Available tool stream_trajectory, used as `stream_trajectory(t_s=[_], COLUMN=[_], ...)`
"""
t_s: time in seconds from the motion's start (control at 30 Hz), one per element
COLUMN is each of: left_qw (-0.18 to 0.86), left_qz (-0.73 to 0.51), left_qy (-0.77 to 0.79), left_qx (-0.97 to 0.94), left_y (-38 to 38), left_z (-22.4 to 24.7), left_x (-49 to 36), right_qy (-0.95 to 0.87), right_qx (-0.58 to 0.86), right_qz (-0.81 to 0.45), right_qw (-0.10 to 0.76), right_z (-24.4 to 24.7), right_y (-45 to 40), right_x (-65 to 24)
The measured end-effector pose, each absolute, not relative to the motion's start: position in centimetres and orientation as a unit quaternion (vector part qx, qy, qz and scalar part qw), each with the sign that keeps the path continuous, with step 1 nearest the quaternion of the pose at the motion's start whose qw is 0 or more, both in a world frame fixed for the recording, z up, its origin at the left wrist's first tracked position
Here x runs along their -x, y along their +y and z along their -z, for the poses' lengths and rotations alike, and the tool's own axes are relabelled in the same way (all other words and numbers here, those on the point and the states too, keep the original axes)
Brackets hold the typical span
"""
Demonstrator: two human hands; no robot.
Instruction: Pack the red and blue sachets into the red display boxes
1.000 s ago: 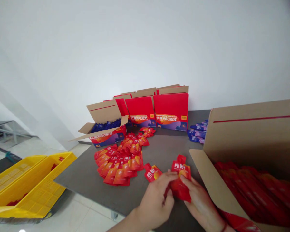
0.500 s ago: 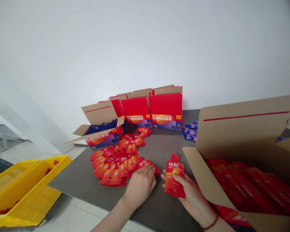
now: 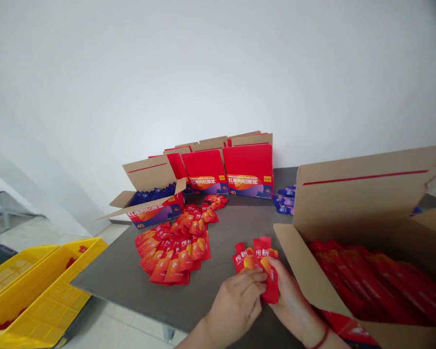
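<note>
My left hand [image 3: 238, 300] grips a red pouch [image 3: 242, 257] and has it up against the red pouches [image 3: 265, 252] in my right hand [image 3: 288, 295]. The two hands meet over the front of the grey table [image 3: 131, 271]. My right thumb lies across the front of its pouches; how many it holds I cannot tell. To the left, a fanned pile of red pouches [image 3: 172, 254] covers part of the table. Close by on the right stands an open carton [image 3: 298, 261] with a row of red pouches [image 3: 378, 281] inside.
Behind the pile sits an open box [image 3: 156, 213] of blue pouches. Red boxes [image 3: 249, 169] with raised lids line the back near the wall. Blue pouches [image 3: 285, 198] lie beside the big carton. Yellow crates [image 3: 47, 295] stand left of the table.
My left hand has picked up the red pouch from beside the pile and carried it right to the pouches in my right hand.
</note>
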State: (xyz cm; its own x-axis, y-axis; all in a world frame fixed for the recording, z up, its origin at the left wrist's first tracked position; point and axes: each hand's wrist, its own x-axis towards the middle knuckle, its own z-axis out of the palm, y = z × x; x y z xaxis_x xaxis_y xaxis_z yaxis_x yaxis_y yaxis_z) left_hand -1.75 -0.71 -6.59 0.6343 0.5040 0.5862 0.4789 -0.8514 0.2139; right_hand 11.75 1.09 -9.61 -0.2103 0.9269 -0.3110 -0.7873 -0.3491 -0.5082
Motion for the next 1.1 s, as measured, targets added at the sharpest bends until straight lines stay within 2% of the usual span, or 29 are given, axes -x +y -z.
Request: stream_trajectory(t_s=[0.17,0.27,0.37,0.5,0.63,0.73,0.83,0.97,1.1], left_qw=[0.079,0.087,0.076,0.055,0.016,-0.026,-0.042,0.045,0.182], left_qz=[-0.329,-0.345,-0.33,-0.278,-0.364,-0.396,-0.334,-0.271,-0.284], left_qy=[0.174,0.195,0.269,0.285,0.31,0.265,0.184,0.112,0.105], left_qx=[-0.925,-0.914,-0.901,-0.916,-0.878,-0.879,-0.923,-0.955,-0.935], left_y=[-0.5,-0.4,-0.2,0.7,1.6,1.6,1.4,1.0,0.6], left_z=[6.9,6.4,5.9,5.4,4.7,4.4,4.9,5.4,4.9], left_x=[2.0,2.0,2.4,3.7,4.7,4.1,3.0,2.4,2.9], right_qy=[-0.111,-0.099,-0.092,-0.075,-0.124,-0.146,-0.138,-0.136,-0.14], right_qx=[0.312,0.329,0.335,0.335,0.315,0.306,0.291,0.255,0.254], right_qz=[-0.754,-0.746,-0.729,-0.748,-0.773,-0.77,-0.785,-0.846,-0.844], right_qw=[0.567,0.57,0.59,0.568,0.536,0.54,0.529,0.449,0.451], right_z=[9.2,8.9,8.7,8.4,8.3,8.6,8.5,7.8,7.5], right_y=[0.8,0.7,0.7,0.7,0.7,0.7,0.7,0.3,0.1], right_x=[-11.2,-11.1,-11.3,-11.5,-11.5,-11.6,-11.9,-11.7,-11.3])
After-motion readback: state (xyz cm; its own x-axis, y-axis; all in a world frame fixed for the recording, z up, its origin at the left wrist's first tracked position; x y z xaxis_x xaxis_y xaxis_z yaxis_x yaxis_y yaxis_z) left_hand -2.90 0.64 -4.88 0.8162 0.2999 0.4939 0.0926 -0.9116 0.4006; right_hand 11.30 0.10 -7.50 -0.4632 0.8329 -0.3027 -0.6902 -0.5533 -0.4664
